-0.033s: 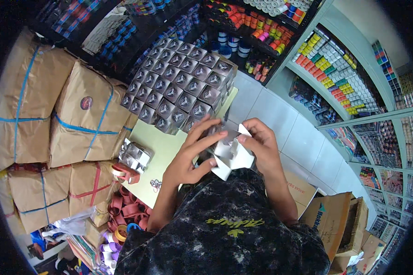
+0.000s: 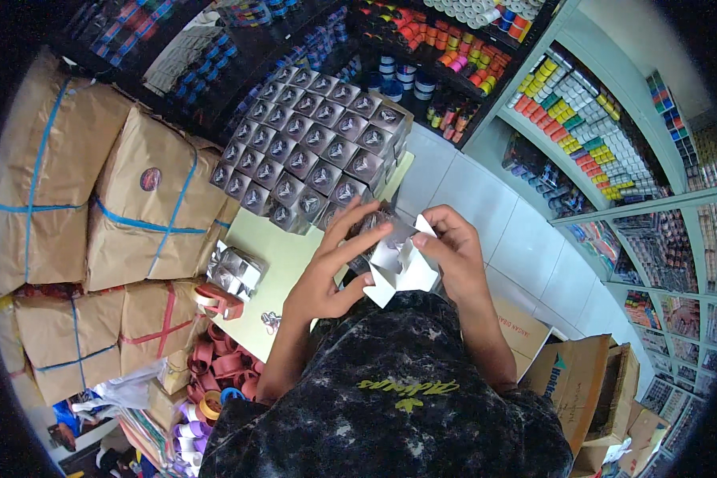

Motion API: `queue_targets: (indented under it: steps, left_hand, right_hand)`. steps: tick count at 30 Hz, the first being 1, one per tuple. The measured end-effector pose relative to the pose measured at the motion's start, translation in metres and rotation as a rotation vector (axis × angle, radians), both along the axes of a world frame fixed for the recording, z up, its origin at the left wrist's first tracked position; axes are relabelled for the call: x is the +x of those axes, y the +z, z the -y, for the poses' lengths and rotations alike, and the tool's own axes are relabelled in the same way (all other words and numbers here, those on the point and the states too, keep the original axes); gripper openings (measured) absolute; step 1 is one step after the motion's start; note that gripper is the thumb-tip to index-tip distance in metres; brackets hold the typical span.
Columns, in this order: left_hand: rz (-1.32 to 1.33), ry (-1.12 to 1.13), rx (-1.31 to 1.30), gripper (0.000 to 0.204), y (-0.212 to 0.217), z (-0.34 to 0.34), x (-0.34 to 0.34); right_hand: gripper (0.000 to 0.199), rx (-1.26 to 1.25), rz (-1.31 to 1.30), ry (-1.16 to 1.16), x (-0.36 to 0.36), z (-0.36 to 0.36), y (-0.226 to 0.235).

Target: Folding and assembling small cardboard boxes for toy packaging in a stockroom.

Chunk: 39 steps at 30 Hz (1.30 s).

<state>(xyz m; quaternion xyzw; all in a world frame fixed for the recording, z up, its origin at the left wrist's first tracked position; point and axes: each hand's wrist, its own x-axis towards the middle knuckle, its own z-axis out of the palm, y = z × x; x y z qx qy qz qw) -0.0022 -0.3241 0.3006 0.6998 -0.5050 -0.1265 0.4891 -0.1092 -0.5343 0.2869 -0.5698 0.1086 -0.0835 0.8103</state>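
Note:
In front of my chest I hold a small carton (image 2: pixel 402 267) with its white inner flaps spread and its dark printed side turned away from me. My left hand (image 2: pixel 334 263) grips its left side, thumb at a white flap and fingers over the dark side. On the right, my right hand (image 2: pixel 454 251) pinches an upper flap between thumb and fingers. What lies inside the carton is hidden. Beyond my left hand, a block of many closed dark boxes (image 2: pixel 303 143) with a silvery emblem stands on a pale yellow table (image 2: pixel 251 323).
At the table's left lie a clear-wrapped silvery packet (image 2: pixel 235 269) and a red tape dispenser (image 2: pixel 219 301). Brown paper parcels (image 2: pixel 139 199) are stacked left, above red tape cores (image 2: pixel 223 362). Opened cardboard boxes (image 2: pixel 581 390) stand right. Shelves of coloured spools (image 2: pixel 581 127) line the back and right.
The carton has tilted slightly in my hands, and its lower white flap sits a little higher and further left. Both hands keep their hold.

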Motion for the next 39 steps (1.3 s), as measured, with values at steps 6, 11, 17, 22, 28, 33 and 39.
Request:
queue_targets:
  steps: [6, 11, 17, 22, 28, 33, 39]
  left_hand:
    - [-0.639, 0.299, -0.109, 0.095, -0.014, 0.002, -0.008]
    - [-0.854, 0.311, -0.114, 0.099, -0.022, -0.003, -0.001]
    - [-0.839, 0.297, -0.083, 0.073, -0.013, 0.003, 0.003]
    - [-0.663, 0.279, -0.082, 0.052, -0.015, -0.001, 0.011]
    - [-0.533, 0.325, -0.013, 0.053, -0.007, 0.002, 0.010]
    - [-0.619, 0.421, -0.143, 0.081, -0.003, 0.006, 0.005]
    - [-1.341, 0.457, -0.405, 0.053, -0.041, -0.022, 0.022]
  right_hand:
    - [0.016, 0.047, 0.020, -0.133, 0.010, -0.009, -0.006]
    - [0.017, 0.036, 0.052, -0.105, 0.016, -0.011, -0.015]
    - [0.016, -0.051, 0.037, 0.048, 0.023, -0.019, -0.009]
    - [0.020, -0.025, 0.025, -0.019, 0.027, -0.015, -0.008]
    - [0.025, -0.284, 0.117, -0.050, 0.033, -0.024, -0.009]
    - [0.027, -0.264, 0.056, -0.041, 0.034, -0.023, -0.011]
    - [0.024, 0.119, -0.025, -0.084, 0.038, -0.016, -0.016]
